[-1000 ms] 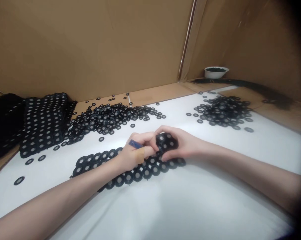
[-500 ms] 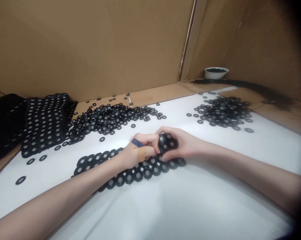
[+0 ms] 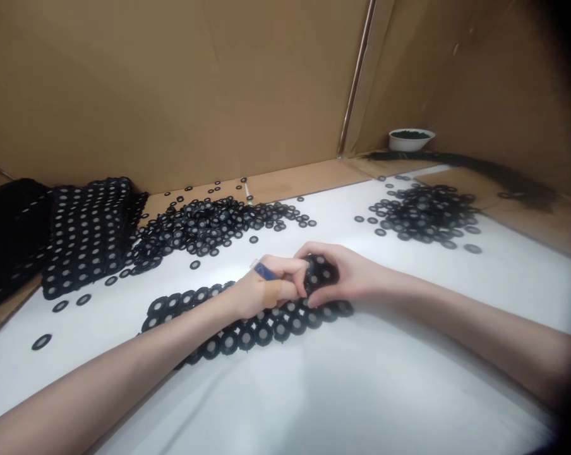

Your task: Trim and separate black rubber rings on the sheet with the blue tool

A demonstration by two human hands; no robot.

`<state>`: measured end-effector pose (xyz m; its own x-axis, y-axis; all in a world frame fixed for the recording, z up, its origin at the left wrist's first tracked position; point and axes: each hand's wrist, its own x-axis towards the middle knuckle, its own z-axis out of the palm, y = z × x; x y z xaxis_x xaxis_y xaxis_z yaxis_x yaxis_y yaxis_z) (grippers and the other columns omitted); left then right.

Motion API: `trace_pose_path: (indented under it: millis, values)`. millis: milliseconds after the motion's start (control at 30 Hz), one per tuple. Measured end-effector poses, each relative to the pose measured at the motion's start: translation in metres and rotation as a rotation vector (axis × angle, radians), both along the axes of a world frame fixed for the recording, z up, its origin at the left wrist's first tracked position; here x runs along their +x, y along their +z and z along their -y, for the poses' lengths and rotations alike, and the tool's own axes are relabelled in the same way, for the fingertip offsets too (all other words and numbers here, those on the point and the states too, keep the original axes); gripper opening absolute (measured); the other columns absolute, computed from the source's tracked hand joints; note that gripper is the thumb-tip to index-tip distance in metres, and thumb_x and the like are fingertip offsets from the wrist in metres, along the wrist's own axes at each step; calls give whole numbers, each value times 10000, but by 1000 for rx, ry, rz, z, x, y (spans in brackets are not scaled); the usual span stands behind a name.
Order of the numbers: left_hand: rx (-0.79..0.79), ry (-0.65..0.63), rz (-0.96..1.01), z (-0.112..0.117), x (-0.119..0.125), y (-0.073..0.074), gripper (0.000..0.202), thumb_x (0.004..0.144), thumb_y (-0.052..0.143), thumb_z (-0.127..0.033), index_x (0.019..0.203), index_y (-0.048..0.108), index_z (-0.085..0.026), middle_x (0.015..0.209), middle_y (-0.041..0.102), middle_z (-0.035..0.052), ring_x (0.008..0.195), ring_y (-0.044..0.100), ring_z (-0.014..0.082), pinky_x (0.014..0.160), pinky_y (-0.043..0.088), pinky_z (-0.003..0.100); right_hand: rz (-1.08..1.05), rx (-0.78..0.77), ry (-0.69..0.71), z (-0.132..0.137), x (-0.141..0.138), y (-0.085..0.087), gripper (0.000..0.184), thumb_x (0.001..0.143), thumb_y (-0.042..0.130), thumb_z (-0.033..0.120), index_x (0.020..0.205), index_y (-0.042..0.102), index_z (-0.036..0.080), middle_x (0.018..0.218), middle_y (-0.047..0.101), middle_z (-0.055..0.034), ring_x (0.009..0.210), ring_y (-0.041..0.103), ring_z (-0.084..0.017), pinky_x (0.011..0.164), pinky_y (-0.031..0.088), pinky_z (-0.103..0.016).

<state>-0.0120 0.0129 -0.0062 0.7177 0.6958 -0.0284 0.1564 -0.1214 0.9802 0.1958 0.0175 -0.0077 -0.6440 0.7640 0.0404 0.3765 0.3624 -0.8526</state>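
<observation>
A strip of joined black rings with pale centres lies across the white tabletop, and part of it is bunched up between my hands. My right hand curls around the raised, folded part, thumb below and fingers above. Against the left side of that fold, my left hand is closed in a pinch. It also carries a small blue-and-clear item near the index finger, its kind unclear, and a tan bandage on a finger. Whatever sits between my left fingertips is hidden.
Loose black rings lie in one heap at centre left and another at right. A finished-looking ringed mat is folded at far left. Behind stand cardboard walls. A white bowl and black strands are at back right.
My left hand has shifted slightly right along the fold, and the blue item in it has tilted a little. My right hand keeps its hold almost unmoved.
</observation>
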Motion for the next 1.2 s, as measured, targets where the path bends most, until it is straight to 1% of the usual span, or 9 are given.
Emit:
trace_pose_path:
  millis: [233,367,433,567,700,733,800,867,1200]
  values:
    - [36,44,-4,3,0,-1,79,708,592,-173,646,581,-126,504,477,-46,472,410,56,480,301,191,103,19,-1,7,1,9,580,647,773,398,1134,534,195,1049,620,-7,947,578,-157,812,461,-273]
    - [13,102,10,6,1,2,78,681,606,-147,620,567,-119,533,517,-40,481,437,51,495,319,183,147,29,-6,11,2,14,845,517,843,458,1256,483,265,1187,586,-6,1122,533,-218,938,435,-326]
    - [-21,132,25,7,2,3,74,674,614,-144,622,567,-120,534,531,-40,470,447,51,481,325,178,162,41,-4,11,2,15,905,503,849,455,1299,452,290,1234,563,-6,1179,501,-240,984,412,-359]
    - [-94,208,144,6,0,2,64,638,629,-126,612,571,-118,516,577,-31,421,472,52,424,319,159,158,32,13,11,2,13,874,529,843,425,1295,454,263,1240,556,-29,1168,502,-241,1000,401,-383]
    - [-123,312,285,8,0,3,91,627,622,-119,591,539,-123,433,512,-54,345,414,34,368,222,138,170,7,6,11,4,11,896,529,838,464,1314,449,276,1252,542,-38,1181,487,-258,976,419,-395]
    - [-139,297,278,10,1,3,90,625,624,-120,590,541,-123,441,512,-53,349,415,34,369,229,139,160,5,6,11,4,10,890,528,839,455,1310,454,276,1241,550,-34,1178,491,-253,978,419,-391]
    - [-173,202,224,15,3,2,79,618,634,-130,588,562,-120,484,547,-37,381,446,45,390,296,153,128,1,12,11,3,11,854,532,842,421,1285,470,273,1216,568,-19,1170,505,-235,990,412,-375]
    - [-158,157,162,18,4,1,68,635,633,-142,599,579,-120,506,549,-30,424,457,50,425,333,162,103,-6,20,11,2,12,816,536,843,388,1258,481,271,1202,581,-6,1156,522,-218,996,410,-360]
    - [-125,146,73,19,7,1,82,657,614,-170,609,564,-128,473,478,-42,450,429,60,459,308,182,88,-35,37,11,2,13,808,545,843,370,1256,476,257,1220,575,-14,1186,508,-228,1013,407,-365]
